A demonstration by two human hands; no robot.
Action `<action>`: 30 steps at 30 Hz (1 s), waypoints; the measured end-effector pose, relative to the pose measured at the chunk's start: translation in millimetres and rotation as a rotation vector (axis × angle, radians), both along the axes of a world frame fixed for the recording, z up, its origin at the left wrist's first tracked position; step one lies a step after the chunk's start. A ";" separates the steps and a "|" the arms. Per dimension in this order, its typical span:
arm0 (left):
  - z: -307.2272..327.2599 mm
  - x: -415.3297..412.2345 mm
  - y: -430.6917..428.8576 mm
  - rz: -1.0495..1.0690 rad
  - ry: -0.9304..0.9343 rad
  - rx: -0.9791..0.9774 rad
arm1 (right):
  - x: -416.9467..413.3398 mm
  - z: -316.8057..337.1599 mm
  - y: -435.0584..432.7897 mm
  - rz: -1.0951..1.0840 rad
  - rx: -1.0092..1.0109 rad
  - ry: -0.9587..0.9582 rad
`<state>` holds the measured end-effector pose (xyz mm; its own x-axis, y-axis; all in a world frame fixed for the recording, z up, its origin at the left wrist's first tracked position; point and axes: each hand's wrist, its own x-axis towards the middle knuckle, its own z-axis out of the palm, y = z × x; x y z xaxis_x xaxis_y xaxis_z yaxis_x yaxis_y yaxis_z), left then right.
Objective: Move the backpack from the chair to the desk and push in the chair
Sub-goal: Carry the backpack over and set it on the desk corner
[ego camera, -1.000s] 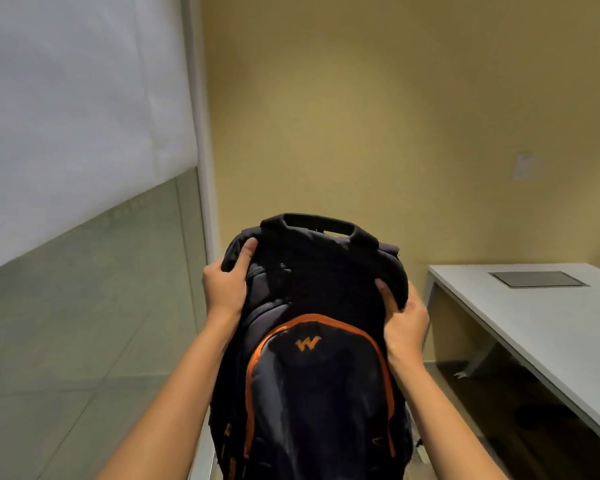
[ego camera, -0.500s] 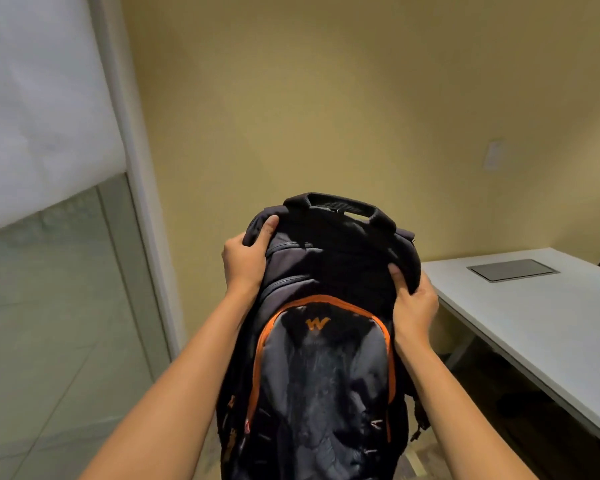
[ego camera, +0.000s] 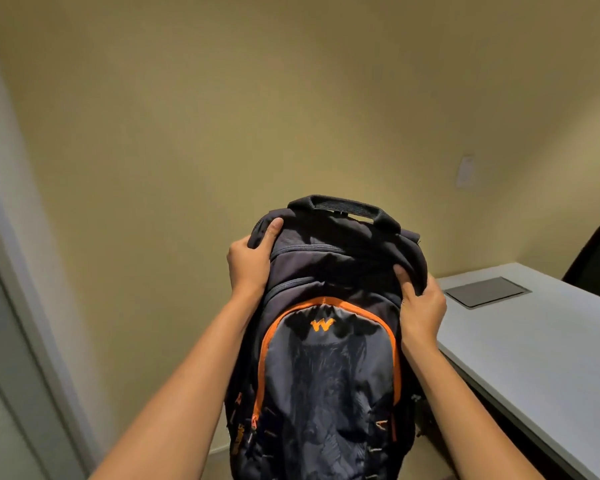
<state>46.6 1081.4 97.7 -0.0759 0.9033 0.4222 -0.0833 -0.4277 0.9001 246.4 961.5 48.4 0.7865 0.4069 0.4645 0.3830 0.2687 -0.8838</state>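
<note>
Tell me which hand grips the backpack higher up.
The left hand, clamped near the backpack top corner; the right hand grips lower, beside the desk.

Dim, warm light is washing the wall [ego camera: 222, 116] yellow, fading into shadow toward the upper corners. The backpack [ego camera: 326, 358] front is sitting in murky shade. Wide-angle distortion is bending the doorframe [ego camera: 21, 306] at the left edge; everything is looking slightly soft.

Single head view, looking forward-down, close over held backpack [ego camera: 326, 323].
</note>
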 end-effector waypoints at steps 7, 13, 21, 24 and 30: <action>6.8 87.2 71.7 -0.093 0.006 -0.010 | 71.6 10.0 53.0 -0.106 -0.010 -0.008; 3.8 158.1 128.9 -0.126 -0.010 -0.023 | 132.7 15.8 97.5 -0.225 -0.038 -0.031; 14.7 253.5 174.3 -0.207 -0.002 -0.041 | 215.0 26.3 131.5 -0.323 -0.042 -0.002; 19.4 289.4 183.1 -0.231 0.000 -0.030 | 246.7 29.7 138.0 -0.349 -0.031 -0.011; 31.0 364.4 197.9 -0.211 -0.003 0.011 | 321.5 40.3 154.6 -0.349 -0.016 -0.031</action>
<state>410.9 1279.2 128.7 0.1133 0.8948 0.4319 -0.1747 -0.4100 0.8952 567.8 1116.1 88.7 0.8649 0.1233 0.4865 0.4764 0.1034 -0.8731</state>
